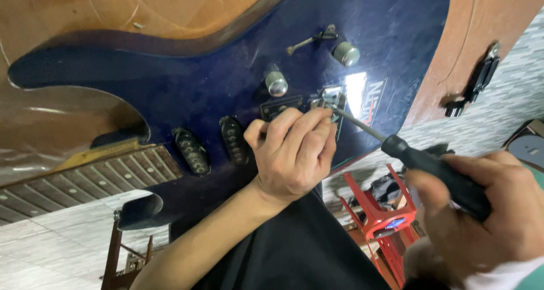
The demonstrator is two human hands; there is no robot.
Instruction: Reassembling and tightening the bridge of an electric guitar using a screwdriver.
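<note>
Left hand (294, 151) pressed on blue electric guitar (226, 86) body lying on wooden counter (113, 7), fingers at bridge (328, 97) — right hand (493, 210) closed on black-handled screwdriver (419, 160). Best kept tip seated squarely, shaft in line, body steadied — slips would scar finish.

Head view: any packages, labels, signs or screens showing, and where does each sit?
One only: a printed logo mark in white and red lettering on the glossy dark blue electric guitar body, right of the metal bridge, partly washed out by glare. No packages, signs or screens.
</note>
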